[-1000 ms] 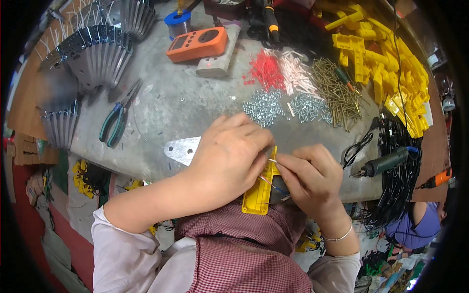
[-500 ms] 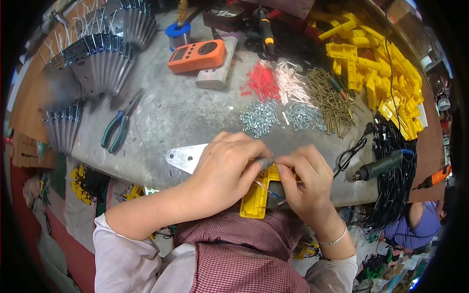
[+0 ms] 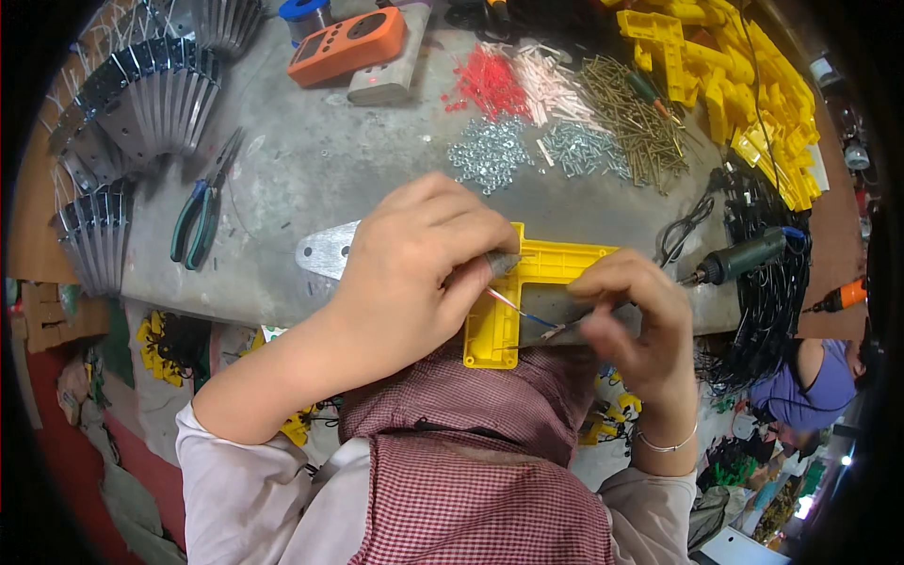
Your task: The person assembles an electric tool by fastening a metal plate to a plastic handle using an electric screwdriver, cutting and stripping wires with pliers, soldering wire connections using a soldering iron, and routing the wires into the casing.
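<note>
My left hand (image 3: 410,259) is closed, thumb and a grey-wrapped finger pinched together over the yellow plastic housing (image 3: 492,325). Thin red, white and blue wires (image 3: 518,309) come out from under that thumb and cross the housing's opening. A tapered silver metal plate (image 3: 323,251) with holes sticks out on the far side of my left hand; its other end is hidden. To the right, my right hand (image 3: 650,315) hovers by the housing's side arm, near the wire ends. Its thumb is smeared by motion, so a grip on the wires cannot be made out.
Beyond my hands lie piles of nuts (image 3: 490,151), short screws (image 3: 586,149), long brass-coloured screws (image 3: 640,122) and red pieces (image 3: 487,80). Pliers (image 3: 202,212) and stacked metal plates (image 3: 155,99) are left; a power screwdriver (image 3: 744,256), black cables (image 3: 753,311) and yellow housings (image 3: 772,104) right.
My right hand has drawn away from the left, to the right, uncovering the housing's side arm and more wire. The view has shifted, so the bench things sit higher in the picture.
</note>
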